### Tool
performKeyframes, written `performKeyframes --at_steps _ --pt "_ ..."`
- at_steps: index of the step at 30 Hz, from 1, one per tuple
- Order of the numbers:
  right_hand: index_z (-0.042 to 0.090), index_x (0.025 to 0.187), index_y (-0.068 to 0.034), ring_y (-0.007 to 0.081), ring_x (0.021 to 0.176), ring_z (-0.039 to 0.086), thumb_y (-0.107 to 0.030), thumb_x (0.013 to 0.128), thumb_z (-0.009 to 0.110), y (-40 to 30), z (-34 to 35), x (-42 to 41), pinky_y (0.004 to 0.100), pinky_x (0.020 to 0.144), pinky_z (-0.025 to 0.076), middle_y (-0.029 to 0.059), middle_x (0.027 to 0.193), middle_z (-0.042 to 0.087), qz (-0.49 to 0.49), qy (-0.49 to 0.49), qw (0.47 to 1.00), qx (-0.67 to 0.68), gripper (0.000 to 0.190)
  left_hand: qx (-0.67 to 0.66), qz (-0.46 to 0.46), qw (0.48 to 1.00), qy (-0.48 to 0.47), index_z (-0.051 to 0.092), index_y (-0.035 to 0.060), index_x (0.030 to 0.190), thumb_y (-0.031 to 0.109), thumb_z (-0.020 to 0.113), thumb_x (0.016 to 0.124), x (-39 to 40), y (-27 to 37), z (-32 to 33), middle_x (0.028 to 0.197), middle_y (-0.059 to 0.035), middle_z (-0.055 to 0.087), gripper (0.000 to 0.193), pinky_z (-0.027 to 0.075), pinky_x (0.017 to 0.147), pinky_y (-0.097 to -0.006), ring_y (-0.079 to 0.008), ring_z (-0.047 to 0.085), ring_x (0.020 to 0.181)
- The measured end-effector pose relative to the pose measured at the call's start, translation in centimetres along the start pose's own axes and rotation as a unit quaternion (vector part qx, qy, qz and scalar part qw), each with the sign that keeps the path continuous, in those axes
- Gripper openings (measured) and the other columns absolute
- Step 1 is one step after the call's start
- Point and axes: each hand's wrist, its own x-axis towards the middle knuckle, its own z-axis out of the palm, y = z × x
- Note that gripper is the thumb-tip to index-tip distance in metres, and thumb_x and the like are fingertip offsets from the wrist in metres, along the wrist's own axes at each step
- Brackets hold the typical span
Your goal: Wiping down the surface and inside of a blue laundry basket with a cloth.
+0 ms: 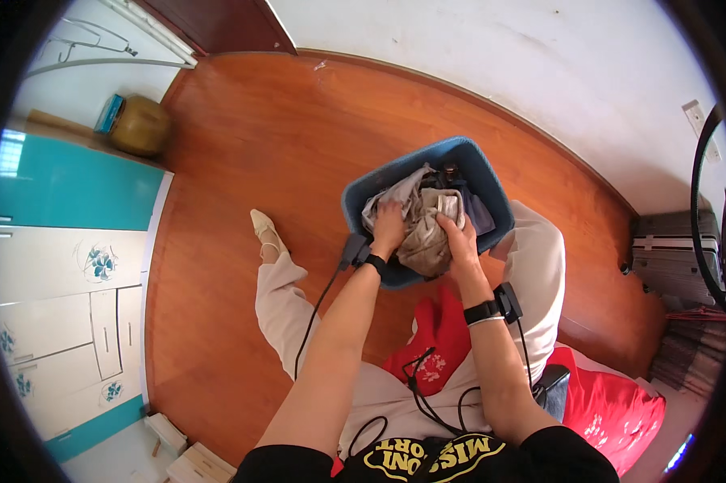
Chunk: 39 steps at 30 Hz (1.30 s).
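A blue bin stands tilted in front of me between my legs, filled with cloth items and small things. My left hand reaches into it, fingers sunk into a light grey cloth and partly hidden. My right hand grips the side of a beige cloth bag, its thumb against a pale, shiny object at the bag's top. Behind these lie a dark bottle-like item and a grey-blue cloth.
Red fabric with white flowers hangs between my legs. Black cables run from the wrist devices across my lap. White-and-teal cabinets line the left; a grey suitcase stands right. A brown rounded container sits at far left.
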Motion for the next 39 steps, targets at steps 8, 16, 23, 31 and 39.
performKeyframes --at_steps 8,16,23,31,39 --pt "0.049 0.111 0.000 0.0191 0.091 0.057 -0.014 0.079 0.060 -1.0 1.8 4.2 0.0314 0.080 0.046 0.0099 0.101 0.056 0.027 0.005 1.000 0.008 0.037 -0.131 0.182 0.974 0.043 0.031 0.0137 0.135 0.033 0.044 0.085 -0.2 5.3 2.6 0.138 -0.0137 0.031 0.056 0.017 0.107 -0.0394 -0.0326 0.022 0.129" --pt "0.039 0.125 -0.002 0.0282 0.105 0.051 -0.024 0.081 0.061 4.2 4.9 9.1 0.0411 0.085 0.044 0.0134 0.118 0.049 0.135 -0.019 0.978 0.155 0.054 0.146 0.033 0.983 -0.105 0.027 0.0057 0.135 0.024 0.057 0.079 -6.7 1.6 -4.3 0.136 -0.0203 0.029 0.066 0.023 0.103 -0.0404 -0.0379 0.024 0.127" --pt "0.031 0.130 -0.002 0.0263 0.109 0.048 -0.022 0.082 0.058 5.6 8.3 12.9 0.0392 0.088 0.041 0.0136 0.123 0.045 0.100 0.107 0.957 0.252 0.058 0.064 -0.094 0.965 0.234 0.021 -0.0073 0.132 0.014 0.055 0.081 -9.7 -4.1 -8.1 0.124 -0.0319 0.038 0.065 0.037 0.092 -0.0424 -0.0392 0.045 0.110" --pt "0.025 0.132 0.003 0.0301 0.112 0.045 -0.021 0.072 0.063 11.0 18.1 6.3 0.0331 0.093 0.036 0.0201 0.119 0.048 -0.029 0.079 0.959 -0.269 0.075 -0.214 -0.207 0.954 0.021 -0.016 -0.0055 0.132 0.015 0.046 0.086 -9.8 -4.1 -6.6 0.119 -0.0321 0.043 0.080 0.042 0.082 -0.0444 -0.0435 0.052 0.097" --pt "0.054 0.104 -0.001 0.0271 0.092 0.058 -0.032 0.086 0.054 3.5 9.7 14.8 0.0419 0.076 0.049 0.0136 0.102 0.058 0.136 0.080 0.944 0.290 0.035 -0.141 -0.224 0.963 0.047 -0.013 -0.0064 0.133 0.014 0.045 0.085 -10.5 -4.9 -5.5 0.114 -0.0346 0.045 0.078 0.044 0.079 -0.0445 -0.0443 0.053 0.092"
